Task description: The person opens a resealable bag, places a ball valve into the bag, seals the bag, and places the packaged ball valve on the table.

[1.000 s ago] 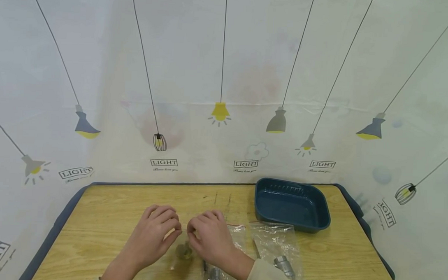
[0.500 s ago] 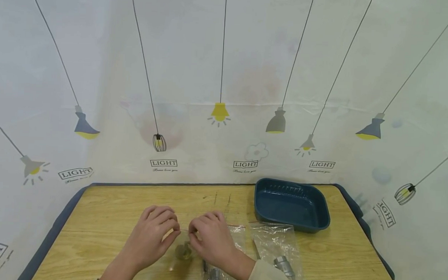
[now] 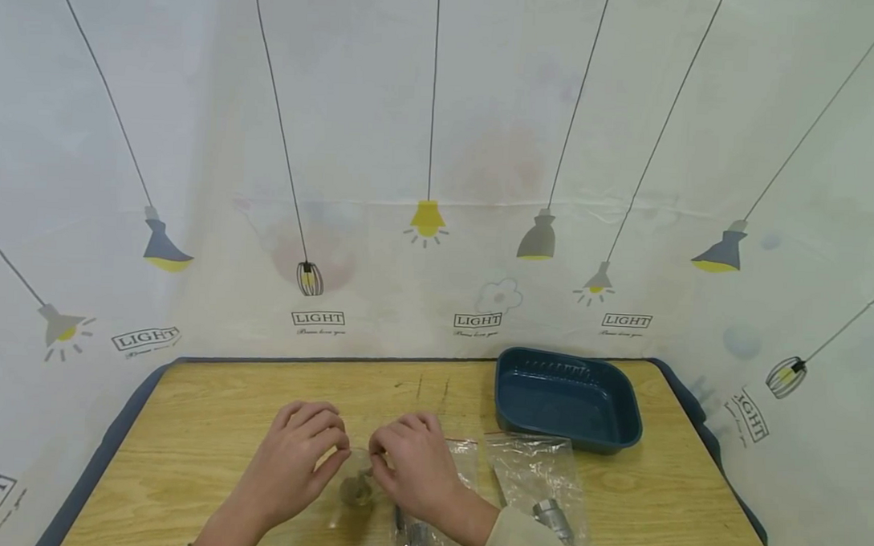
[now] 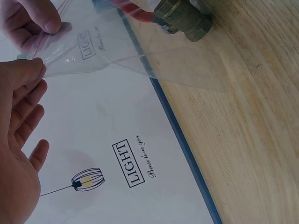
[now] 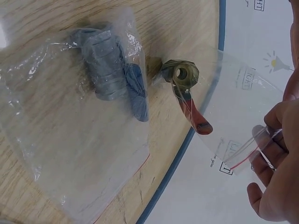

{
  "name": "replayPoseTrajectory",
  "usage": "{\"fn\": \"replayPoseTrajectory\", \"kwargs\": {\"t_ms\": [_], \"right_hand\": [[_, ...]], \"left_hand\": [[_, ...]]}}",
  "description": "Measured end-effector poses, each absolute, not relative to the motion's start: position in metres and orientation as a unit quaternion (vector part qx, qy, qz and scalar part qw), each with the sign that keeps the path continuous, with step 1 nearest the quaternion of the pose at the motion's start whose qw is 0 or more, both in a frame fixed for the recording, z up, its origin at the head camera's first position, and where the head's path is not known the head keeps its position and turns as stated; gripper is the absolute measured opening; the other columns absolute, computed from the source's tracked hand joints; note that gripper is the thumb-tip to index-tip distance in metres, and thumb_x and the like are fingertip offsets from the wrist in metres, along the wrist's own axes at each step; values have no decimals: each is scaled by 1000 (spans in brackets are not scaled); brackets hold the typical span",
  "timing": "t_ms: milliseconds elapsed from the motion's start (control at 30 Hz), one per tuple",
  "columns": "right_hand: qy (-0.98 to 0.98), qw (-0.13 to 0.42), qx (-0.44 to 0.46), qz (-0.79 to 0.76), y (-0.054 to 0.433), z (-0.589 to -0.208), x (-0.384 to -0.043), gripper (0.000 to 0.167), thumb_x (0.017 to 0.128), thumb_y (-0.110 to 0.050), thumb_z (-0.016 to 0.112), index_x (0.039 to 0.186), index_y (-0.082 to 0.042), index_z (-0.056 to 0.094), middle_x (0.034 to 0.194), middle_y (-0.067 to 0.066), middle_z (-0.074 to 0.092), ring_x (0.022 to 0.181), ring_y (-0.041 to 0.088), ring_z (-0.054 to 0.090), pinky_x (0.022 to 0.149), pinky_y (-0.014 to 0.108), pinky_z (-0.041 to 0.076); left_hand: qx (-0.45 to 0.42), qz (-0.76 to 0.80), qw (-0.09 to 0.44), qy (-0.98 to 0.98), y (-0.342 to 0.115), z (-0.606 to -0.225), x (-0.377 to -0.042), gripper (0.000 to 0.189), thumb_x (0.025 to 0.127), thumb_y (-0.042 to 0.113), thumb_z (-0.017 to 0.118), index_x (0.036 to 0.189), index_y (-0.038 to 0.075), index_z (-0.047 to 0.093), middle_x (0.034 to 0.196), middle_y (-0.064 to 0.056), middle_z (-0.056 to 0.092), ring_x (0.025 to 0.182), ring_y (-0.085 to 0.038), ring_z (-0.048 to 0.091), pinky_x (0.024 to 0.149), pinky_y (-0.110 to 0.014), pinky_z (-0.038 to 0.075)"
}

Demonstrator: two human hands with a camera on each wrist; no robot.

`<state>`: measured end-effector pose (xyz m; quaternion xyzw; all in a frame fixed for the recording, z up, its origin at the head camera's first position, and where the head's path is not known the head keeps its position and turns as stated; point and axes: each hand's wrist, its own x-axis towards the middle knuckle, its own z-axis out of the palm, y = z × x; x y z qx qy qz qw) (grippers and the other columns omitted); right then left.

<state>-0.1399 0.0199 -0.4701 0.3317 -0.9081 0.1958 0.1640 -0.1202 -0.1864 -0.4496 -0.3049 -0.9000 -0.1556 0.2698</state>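
My left hand (image 3: 293, 461) and right hand (image 3: 417, 469) pinch the top edge of one clear zip bag (image 5: 219, 105) between thumb and fingers, near its red seal line. In the left wrist view, the other fingers of my left hand are spread loosely. At the bottom of the bag is a brass ball valve (image 4: 180, 18) with a red lever handle (image 5: 194, 116). In the head view the valve shows only as a dull blur between and below my hands. Whether the bag's mouth is parted cannot be told.
Beside my right hand lies a second zip bag (image 5: 70, 126) with a grey ribbed fitting (image 5: 103, 60) and a blue piece (image 5: 135, 91). Another bag (image 3: 532, 461) with a metal fitting (image 3: 553, 518) lies further right. A dark blue tray (image 3: 504, 420) stands at the back right.
The small gap between my fingertips has widened slightly, with a little more of the bag's top showing. Otherwise both hands and the valve stay nearly in place.
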Motion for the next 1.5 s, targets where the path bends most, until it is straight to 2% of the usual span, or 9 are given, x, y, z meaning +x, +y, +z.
{"fn": "replayPoseTrajectory", "kwargs": {"t_ms": [400, 733, 1033, 1267, 1500], "right_hand": [[-911, 157, 327, 196, 21, -471, -140, 13, 87, -26, 70, 78, -30, 61, 77, -19, 66, 80, 4, 55, 86, 32, 42], [-915, 149, 318, 198, 24, -473, -140, 9, 90, -31, 68, 82, -30, 63, 78, -19, 66, 83, 4, 57, 88, 32, 42], [-918, 137, 318, 191, 28, -475, -140, 12, 89, -25, 66, 80, -31, 60, 79, -20, 65, 84, 4, 56, 88, 34, 42], [-916, 152, 323, 181, 28, -476, -140, 12, 87, -23, 67, 80, -30, 60, 80, -19, 65, 82, 4, 55, 86, 33, 42], [-921, 162, 318, 157, 32, -480, -139, 9, 86, -23, 68, 82, -29, 62, 83, -17, 67, 86, 5, 58, 92, 34, 43]], "left_hand": [[-304, -155, 272, -900, -188, -449, -120, 24, 72, 18, 84, 78, 27, 62, 90, 12, 63, 100, -13, 58, 90, -40, 42], [-304, -155, 274, -899, -189, -449, -121, 23, 72, 17, 84, 78, 27, 63, 90, 12, 63, 99, -13, 57, 90, -39, 41], [-300, -156, 273, -900, -190, -450, -120, 23, 72, 17, 84, 78, 26, 64, 91, 11, 63, 99, -14, 58, 91, -40, 41], [-303, -156, 279, -898, -189, -450, -120, 22, 72, 17, 83, 78, 26, 64, 91, 11, 63, 100, -14, 58, 91, -40, 41], [-302, -157, 283, -897, -190, -452, -120, 22, 72, 17, 83, 79, 25, 64, 91, 11, 64, 100, -14, 58, 92, -40, 40]]}}
